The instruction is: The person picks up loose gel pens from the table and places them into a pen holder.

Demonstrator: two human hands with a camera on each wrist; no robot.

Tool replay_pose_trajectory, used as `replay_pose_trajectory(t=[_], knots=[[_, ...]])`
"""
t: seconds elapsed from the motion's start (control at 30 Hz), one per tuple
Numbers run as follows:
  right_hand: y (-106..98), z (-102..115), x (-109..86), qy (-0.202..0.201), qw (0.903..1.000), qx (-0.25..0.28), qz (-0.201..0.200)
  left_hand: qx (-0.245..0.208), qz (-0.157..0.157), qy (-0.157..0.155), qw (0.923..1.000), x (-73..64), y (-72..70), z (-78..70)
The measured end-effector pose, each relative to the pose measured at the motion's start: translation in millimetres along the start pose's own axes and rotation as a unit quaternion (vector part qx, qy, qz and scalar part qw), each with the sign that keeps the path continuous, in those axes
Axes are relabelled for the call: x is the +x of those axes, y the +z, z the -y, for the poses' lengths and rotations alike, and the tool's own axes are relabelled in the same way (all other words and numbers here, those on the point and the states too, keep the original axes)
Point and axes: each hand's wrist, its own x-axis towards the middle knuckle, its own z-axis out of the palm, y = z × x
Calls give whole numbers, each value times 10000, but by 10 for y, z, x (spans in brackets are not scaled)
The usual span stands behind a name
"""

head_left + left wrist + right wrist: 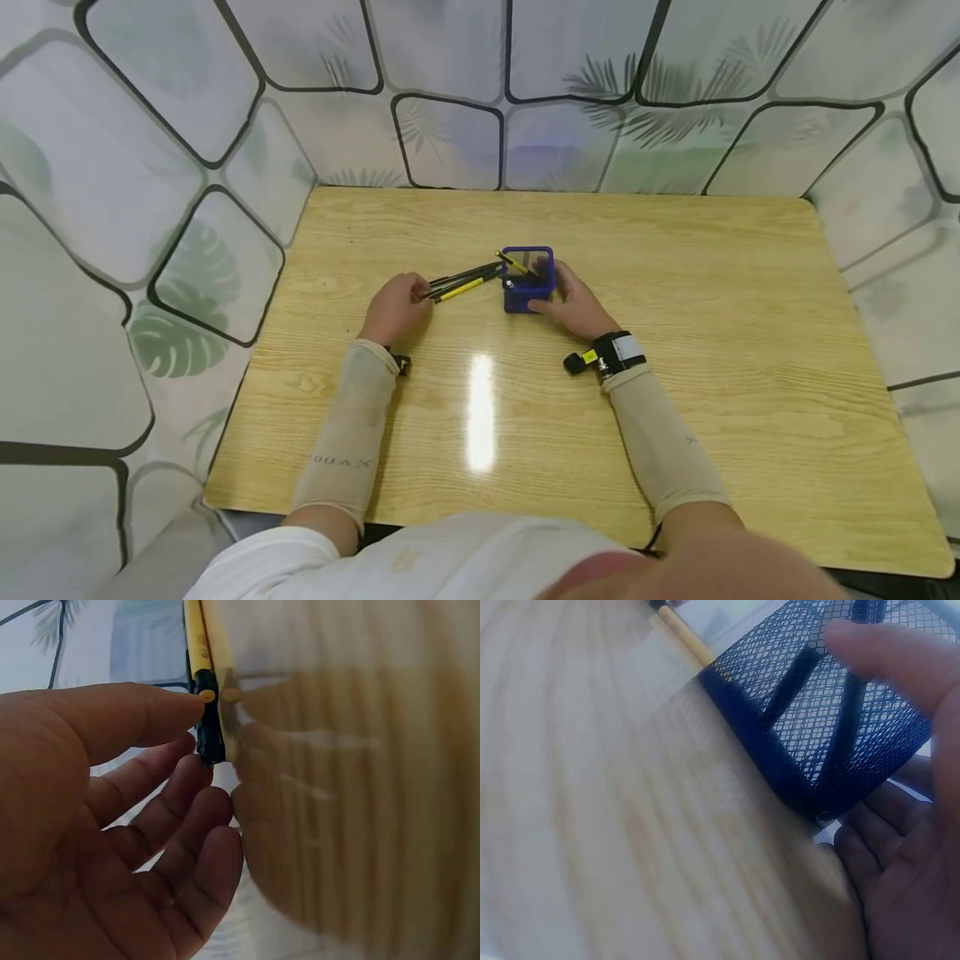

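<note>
Several black and yellow pens lie in a loose bundle on the table, pointing toward a blue mesh pen holder. My left hand is at their near ends. In the left wrist view its thumb pinches the black end of a yellow pen against the fingers behind it. The holder stands upright, with a yellow and black pen leaning inside it. My right hand holds it from the right, thumb on the front mesh, fingers round the back. Dark pens show through the mesh.
The wooden table runs up to patterned walls at the back and sides. A bright light reflection lies on the tabletop between the forearms. Each wrist wears a strapped-on camera, the right strap showing clearly.
</note>
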Motion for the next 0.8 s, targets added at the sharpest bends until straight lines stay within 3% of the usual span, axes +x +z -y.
replay_pose_trajectory(t=[0.17, 0.37, 0.8], knots=[[-7, -7, 1, 16, 10000, -17, -15, -142, 287, -23, 9995, 26, 49, 67], [-15, -15, 6, 77, 10000, -44, 19, -542, 505, -280, 9969, 57, 33, 128], [-4, 10, 5, 242, 9997, -60, -41, -83, 947, -358, 9948, 98, -12, 45]])
